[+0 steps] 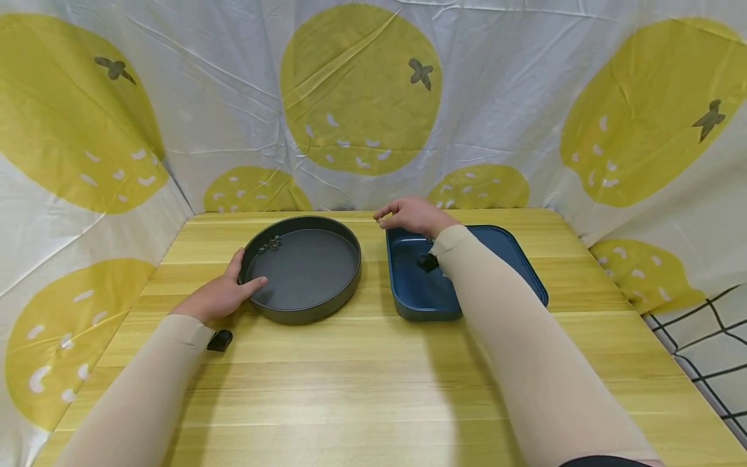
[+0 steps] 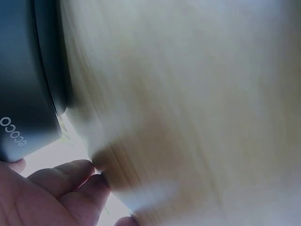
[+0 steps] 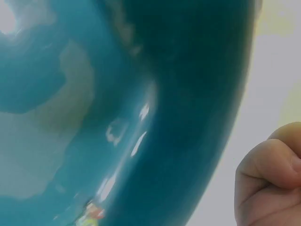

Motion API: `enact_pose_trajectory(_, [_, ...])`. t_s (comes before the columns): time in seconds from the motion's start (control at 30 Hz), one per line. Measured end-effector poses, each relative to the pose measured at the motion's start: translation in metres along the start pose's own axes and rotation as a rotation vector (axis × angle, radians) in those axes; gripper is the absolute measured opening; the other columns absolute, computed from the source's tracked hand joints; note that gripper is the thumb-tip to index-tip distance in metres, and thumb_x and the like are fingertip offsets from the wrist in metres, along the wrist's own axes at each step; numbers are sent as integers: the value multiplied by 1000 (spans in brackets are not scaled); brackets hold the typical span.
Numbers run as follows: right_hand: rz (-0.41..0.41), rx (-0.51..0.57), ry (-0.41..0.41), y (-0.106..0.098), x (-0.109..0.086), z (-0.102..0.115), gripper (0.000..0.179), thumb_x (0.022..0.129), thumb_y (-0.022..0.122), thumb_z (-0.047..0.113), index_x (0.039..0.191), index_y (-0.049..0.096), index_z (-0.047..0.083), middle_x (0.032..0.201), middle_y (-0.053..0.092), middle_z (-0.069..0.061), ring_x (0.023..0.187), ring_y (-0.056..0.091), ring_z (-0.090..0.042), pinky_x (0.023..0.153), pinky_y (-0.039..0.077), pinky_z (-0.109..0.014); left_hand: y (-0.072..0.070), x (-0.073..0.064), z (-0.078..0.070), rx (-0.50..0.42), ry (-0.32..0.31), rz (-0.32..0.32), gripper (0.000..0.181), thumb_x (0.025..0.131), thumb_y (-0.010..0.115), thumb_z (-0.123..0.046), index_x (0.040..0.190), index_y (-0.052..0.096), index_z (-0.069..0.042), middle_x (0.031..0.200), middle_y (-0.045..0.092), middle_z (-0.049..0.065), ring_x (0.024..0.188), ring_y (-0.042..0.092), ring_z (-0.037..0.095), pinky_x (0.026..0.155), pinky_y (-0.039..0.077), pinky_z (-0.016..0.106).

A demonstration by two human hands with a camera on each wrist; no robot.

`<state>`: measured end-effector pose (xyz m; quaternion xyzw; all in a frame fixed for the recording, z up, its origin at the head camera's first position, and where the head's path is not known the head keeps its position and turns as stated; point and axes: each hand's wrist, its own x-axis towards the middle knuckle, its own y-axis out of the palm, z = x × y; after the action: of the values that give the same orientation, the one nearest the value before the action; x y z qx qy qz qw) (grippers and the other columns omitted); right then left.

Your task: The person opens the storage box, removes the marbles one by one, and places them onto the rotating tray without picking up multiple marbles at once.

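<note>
A round dark grey pan stands on the table left of centre, with several small, shiny, bead-like pieces by its far left wall. My left hand holds the pan's left edge, thumb over the rim; in the left wrist view its fingers bend below a dark wall lettered "ecoco". Above the far left corner of a blue rectangular tray, my right hand pinches a tiny gold-coloured piece between thumb and fingertips. Down in the tray, the right wrist view shows a small, blurred, colourful piece.
Pan and tray stand apart on a wooden table. Behind and along the sides hangs a white cloth with yellow fruit prints. A black wire grid borders the table's right edge. My right forearm crosses over the tray.
</note>
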<state>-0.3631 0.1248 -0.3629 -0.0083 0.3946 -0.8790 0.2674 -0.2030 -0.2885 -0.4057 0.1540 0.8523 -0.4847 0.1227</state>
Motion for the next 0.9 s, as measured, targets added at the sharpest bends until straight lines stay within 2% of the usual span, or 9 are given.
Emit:
enact_pose_trajectory(0.27, [18,23,-49,11,7,35,32,101,72,34,133,75,27,152,61,-1,144,52,-26,118,43,-49,1,1,0,14,8,-14,108,106,41,-69,164,-27,-8,166,16,42,138,50,58,109,44,67])
enact_pose_trajectory(0.33, [25,44,-51,15,10,42,32,101,72,32,132,75,27,151,61,-1,129,58,-23,110,48,-45,0,0,0,13,6,-12,108,106,41,-69,164,-27,-8,166,16,42,138,51,58,109,44,67])
enact_pose_trajectory(0.4, [37,69,-56,20,12,49,33,102,72,31,133,75,24,151,60,-1,109,57,-22,96,49,-42,0,0,0,11,4,-11,108,106,41,-69,164,-27,-9,166,16,42,138,50,59,109,44,67])
enact_pose_trajectory(0.43, [41,81,-59,22,13,52,32,102,72,30,133,75,23,151,60,-1,104,54,-21,90,47,-40,0,0,0,12,3,-11,108,105,41,-70,164,-27,-9,166,16,42,138,50,59,109,44,67])
enact_pose_trajectory(0.53, [52,105,-78,30,14,62,31,101,73,27,132,76,22,151,60,-2,105,54,-20,85,43,-39,0,1,0,11,2,-10,108,105,41,-70,164,-27,-9,166,16,42,137,51,58,109,43,67])
enact_pose_trajectory(0.63, [57,78,-101,37,16,71,28,101,73,28,128,78,25,151,61,0,128,56,-14,90,44,-33,0,1,0,16,5,-9,109,105,41,-69,164,-27,-8,166,16,42,137,51,58,110,43,67])
enact_pose_trajectory(0.77, [81,58,-129,47,20,78,28,101,74,28,129,78,26,149,64,-1,117,59,-15,83,44,-32,0,1,0,19,5,-8,109,105,41,-69,164,-27,-8,166,16,42,137,51,59,110,43,67])
enact_pose_trajectory(0.87, [91,51,-156,53,23,83,29,101,73,26,130,77,24,145,67,-1,118,61,-15,87,50,-30,0,1,0,17,5,-8,109,105,42,-69,164,-26,-8,166,16,42,138,50,59,110,43,67])
enact_pose_trajectory(0.9, [94,46,-165,56,24,84,29,101,73,26,130,77,24,143,68,-1,126,61,-13,93,52,-30,0,1,1,16,5,-8,109,105,42,-69,164,-26,-8,167,16,42,138,50,59,110,43,67])
